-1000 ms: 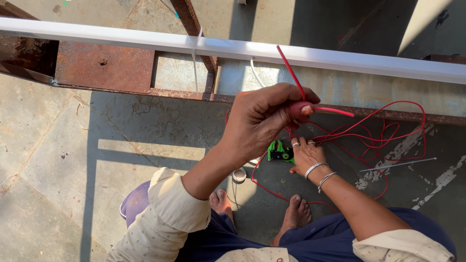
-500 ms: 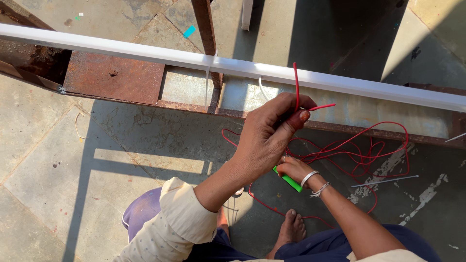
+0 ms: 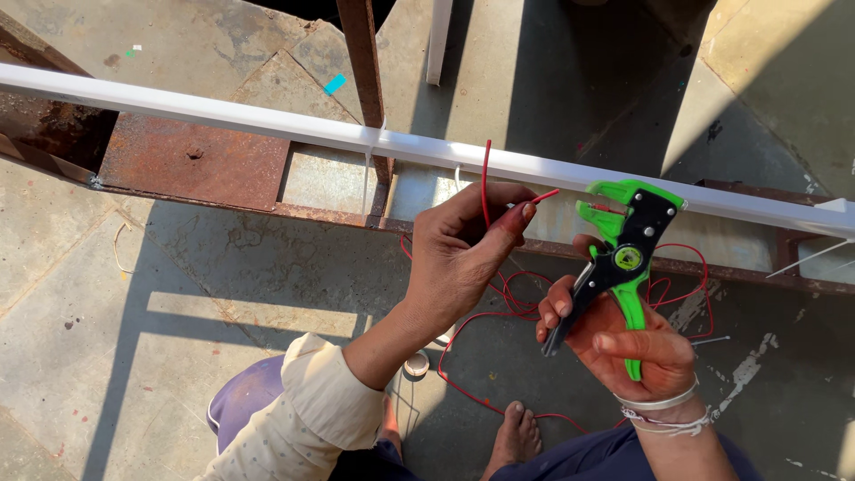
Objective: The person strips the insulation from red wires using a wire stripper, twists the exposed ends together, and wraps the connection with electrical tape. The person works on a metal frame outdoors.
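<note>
Red wire (image 3: 485,178) pinched in left hand (image 3: 463,258); right hand (image 3: 637,347) grips green-black wire stripper (image 3: 623,258) below white pipe (image 3: 267,120).

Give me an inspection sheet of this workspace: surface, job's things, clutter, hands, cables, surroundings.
Surface: concrete floor, stained, part sunlit, part shadowed.
Job's things: red wire pinched upright, its end bent toward a green and black wire stripper, jaws open.
Clutter: white wire scrap and blue scrap on the floor.
Hands: left hand grips the red wire; right hand holds the stripper by its handles, bangles at the wrist.
Cables: slack red loops lie tangled on the floor.
Surroundings: long white conduit tied along a rusty metal frame; purple stool; bare foot.
</note>
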